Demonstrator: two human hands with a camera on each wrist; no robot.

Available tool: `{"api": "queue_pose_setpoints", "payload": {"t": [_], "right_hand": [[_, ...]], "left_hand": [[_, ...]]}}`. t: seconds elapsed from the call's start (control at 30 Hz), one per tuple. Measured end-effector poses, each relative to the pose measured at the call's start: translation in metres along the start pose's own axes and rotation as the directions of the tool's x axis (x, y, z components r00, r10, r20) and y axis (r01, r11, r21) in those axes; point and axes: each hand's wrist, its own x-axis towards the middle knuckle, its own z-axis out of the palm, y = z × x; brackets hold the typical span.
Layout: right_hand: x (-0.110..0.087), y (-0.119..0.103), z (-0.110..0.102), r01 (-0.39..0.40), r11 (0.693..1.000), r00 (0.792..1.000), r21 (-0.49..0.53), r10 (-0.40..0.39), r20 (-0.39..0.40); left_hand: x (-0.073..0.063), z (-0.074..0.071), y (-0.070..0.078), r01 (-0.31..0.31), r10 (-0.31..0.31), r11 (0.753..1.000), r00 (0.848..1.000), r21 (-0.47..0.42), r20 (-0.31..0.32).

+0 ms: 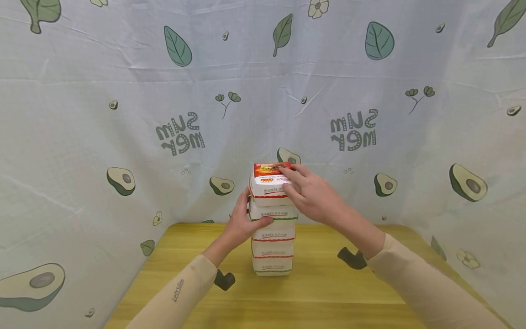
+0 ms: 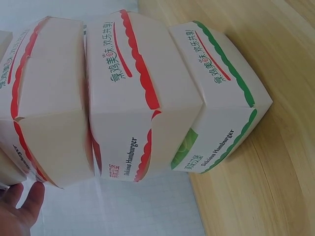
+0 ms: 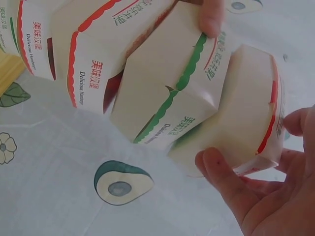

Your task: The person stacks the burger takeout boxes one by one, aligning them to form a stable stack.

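Several white paper hamburger boxes are stacked in a tower on the table, with green or red wavy bands. The top box has a red burger picture on its lid and a red band. My right hand holds its right side, fingers reaching over the lid; the right wrist view shows the fingers spread round this box. Just below is a green-banded box, which my left hand grips from the left, thumb across its front. The bottom box, also green-banded, rests on the table. Red-banded boxes sit between.
The yellow wood-grain table ends at a white curtain printed with avocados and leaves, close behind the tower. More curtain hangs on both sides. Black curved pieces show beside the wrists.
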Motion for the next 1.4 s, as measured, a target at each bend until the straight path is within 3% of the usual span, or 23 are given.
{"api": "queue_pose_setpoints", "payload": {"t": [0.53, 0.67, 0.73, 0.9, 1.07, 1.4], "right_hand": [[0.004, -0.004, 0.003, -0.005, 1.000, 1.000, -0.008, 0.005, 0.002], [0.005, -0.005, 0.004, 0.002, 1.000, 1.000, -0.004, -0.002, 0.001], [0.005, -0.005, 0.004, 0.001, 1.000, 1.000, -0.005, 0.000, 0.004], [0.004, -0.007, 0.004, 0.002, 1.000, 1.000, 0.004, -0.002, 0.002], [0.005, -0.008, 0.004, 0.003, 1.000, 1.000, 0.011, -0.003, -0.002], [0.005, -0.007, 0.002, -0.003, 1.000, 1.000, 0.004, 0.003, 0.000]], "left_hand": [[0.001, -0.005, 0.000, 0.045, -0.045, 0.999, 0.999, -0.001, 0.017], [-0.004, -0.007, 0.018, 0.052, -0.052, 0.998, 0.998, -0.022, 0.030], [-0.004, -0.007, 0.017, 0.055, -0.054, 0.998, 0.998, -0.026, 0.033], [0.000, -0.006, 0.001, 0.015, -0.015, 1.000, 1.000, -0.017, 0.013], [0.001, -0.008, 0.005, -0.058, 0.057, 0.998, 0.998, -0.013, -0.028], [0.011, -0.013, 0.016, -0.088, 0.093, 0.995, 0.990, 0.047, -0.108]]}}
